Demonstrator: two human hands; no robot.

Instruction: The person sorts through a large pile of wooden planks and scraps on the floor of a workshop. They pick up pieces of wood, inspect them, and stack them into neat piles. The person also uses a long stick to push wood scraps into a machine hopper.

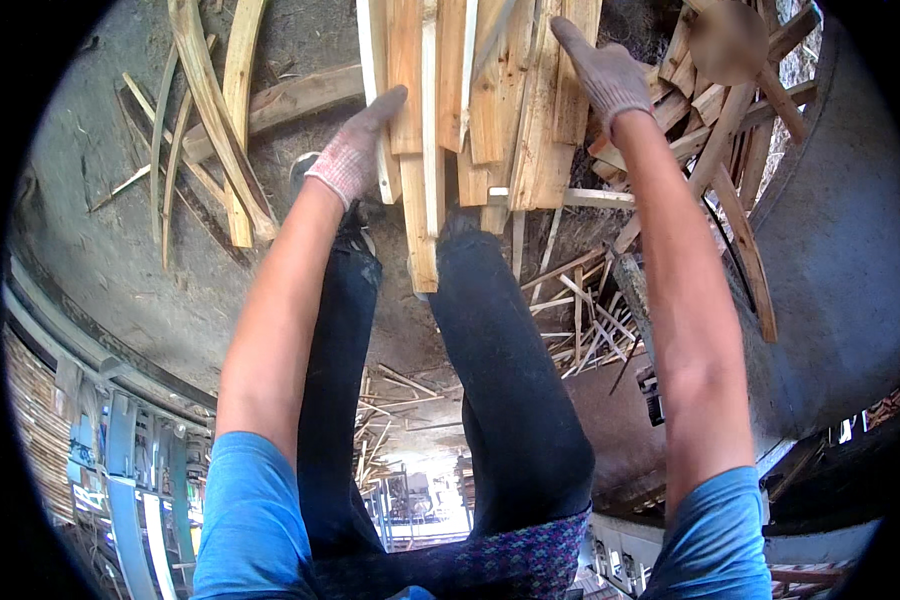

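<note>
A bundle of long, pale wooden planks runs up to the top edge between my two hands, with uneven ends toward my legs. My left hand, in a pinkish knitted glove, grips the bundle's left side, thumb pointing up along the planks. On the opposite side my right hand, in a greyish glove, holds the bundle's right edge with its thumb stretched over it. The other fingers of both hands are largely hidden at the bundle's sides. One longer plank sticks out near my knees.
Curved wood strips lie on the floor at the left. A pile of cut wood pieces rises at the upper right, beside a large grey curved surface. Thin sticks litter the ground by my right leg. Blue metal framework stands lower left.
</note>
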